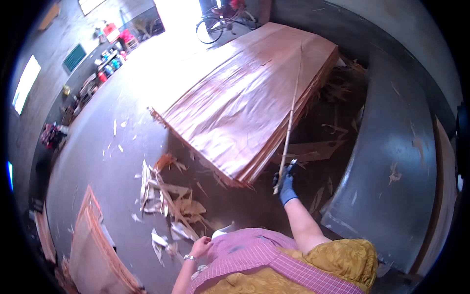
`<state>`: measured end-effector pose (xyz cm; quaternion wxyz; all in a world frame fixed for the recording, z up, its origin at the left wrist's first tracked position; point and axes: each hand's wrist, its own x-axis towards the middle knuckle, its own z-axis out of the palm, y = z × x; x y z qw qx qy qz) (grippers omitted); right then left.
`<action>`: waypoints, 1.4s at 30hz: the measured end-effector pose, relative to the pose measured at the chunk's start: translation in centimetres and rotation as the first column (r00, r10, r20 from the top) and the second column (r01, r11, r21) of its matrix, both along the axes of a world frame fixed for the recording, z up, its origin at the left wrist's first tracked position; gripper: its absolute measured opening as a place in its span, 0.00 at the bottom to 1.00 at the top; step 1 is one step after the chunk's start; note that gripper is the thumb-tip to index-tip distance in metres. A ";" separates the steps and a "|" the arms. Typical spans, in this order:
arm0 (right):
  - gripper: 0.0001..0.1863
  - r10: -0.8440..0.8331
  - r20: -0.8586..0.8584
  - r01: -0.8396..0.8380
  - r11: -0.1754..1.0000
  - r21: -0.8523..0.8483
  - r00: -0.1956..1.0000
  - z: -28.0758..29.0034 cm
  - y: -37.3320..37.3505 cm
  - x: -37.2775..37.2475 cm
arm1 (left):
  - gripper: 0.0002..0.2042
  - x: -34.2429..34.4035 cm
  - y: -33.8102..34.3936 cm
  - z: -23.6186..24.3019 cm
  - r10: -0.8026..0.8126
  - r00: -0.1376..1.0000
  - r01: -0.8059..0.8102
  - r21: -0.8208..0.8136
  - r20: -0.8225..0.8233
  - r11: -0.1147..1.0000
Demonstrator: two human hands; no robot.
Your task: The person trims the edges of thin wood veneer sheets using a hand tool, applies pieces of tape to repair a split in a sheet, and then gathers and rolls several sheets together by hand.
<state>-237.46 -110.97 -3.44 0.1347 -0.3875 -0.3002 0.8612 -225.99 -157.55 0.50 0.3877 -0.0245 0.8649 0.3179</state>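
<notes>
My right hand (287, 182), in a blue and dark glove, is closed round a long, thin pale stick (293, 111). The stick reaches forward over the right side of a big stack of thin, wrinkled wooden sheets (235, 93) with ragged edges. My bare left hand (199, 245), wearing a wristwatch, is low by the pink checked apron (245, 245), its fingers curled; whether they hold anything is unclear. A small white thing (220, 231) shows just beyond it, partly hidden by the apron.
Torn veneer scraps (171, 201) litter the floor left of the stack. A grey, smooth raised surface (387, 161) runs along the right. Leaning or stacked sheets (95, 245) stand lower left. A bicycle (209, 30) is by the bright doorway; assorted containers (108, 66) line the left wall.
</notes>
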 end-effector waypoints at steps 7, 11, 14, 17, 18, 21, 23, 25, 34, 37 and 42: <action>0.15 0.267 -0.086 -0.272 0.961 -0.052 0.960 0.3 -16.0 -12.1 | 0.35 -25.0 6.1 0.2 -0.057 0.966 -0.123 0.639 0.254 0.759; 0.16 0.320 0.047 -0.321 0.947 0.016 0.946 -0.6 -20.4 -16.0 | 0.22 -36.7 10.3 2.2 -0.137 0.753 -0.382 0.597 0.643 0.705; 0.13 0.189 0.403 -0.251 0.962 0.107 0.895 -3.9 -20.9 -20.0 | 0.16 -42.0 8.5 -1.3 -0.073 0.864 -0.146 0.387 0.498 0.910; 0.21 -0.056 0.767 -0.596 0.596 0.539 0.639 -12.8 -18.9 -23.1 | 0.17 -46.1 6.9 -1.9 -0.052 0.850 -0.149 0.334 0.524 0.931; 0.23 -0.073 0.819 -0.686 0.508 0.521 0.569 -13.6 -19.5 -26.1 | 0.17 -48.0 3.6 -4.9 -0.072 0.885 -0.107 0.353 0.459 0.930; 0.30 -0.221 0.922 -0.773 0.503 0.387 0.319 -18.3 -19.2 -30.3 | 0.17 -52.3 -1.0 -8.6 -0.059 0.911 -0.054 0.261 0.407 0.964; 0.36 -0.303 0.944 -0.755 0.587 0.292 0.129 -21.4 -19.2 -33.0 | 0.16 -55.3 -2.9 -9.1 -0.018 0.895 -0.061 0.163 0.445 0.985; 0.37 -0.219 0.964 -0.732 0.680 0.038 -0.153 -23.0 -20.3 -35.8 | 0.14 -57.9 -4.6 -8.9 0.004 0.901 -0.036 0.064 0.435 0.997; 0.13 -0.427 0.878 -0.669 0.590 0.452 0.217 -14.5 -23.3 -42.3 | 0.13 -67.0 -9.8 -10.3 -0.016 1.000 0.019 0.155 -0.016 0.988; 0.17 -0.310 0.874 -0.703 0.520 0.485 0.374 -11.4 -24.5 -47.6 | 0.12 -72.3 -7.9 -10.6 -0.103 0.994 0.106 0.153 -0.030 0.983; 0.17 -0.058 0.817 -0.766 0.316 0.560 0.573 -6.4 -26.5 -62.2 | 0.21 -81.2 -4.5 -16.0 -0.496 0.865 0.496 -0.023 -0.083 0.868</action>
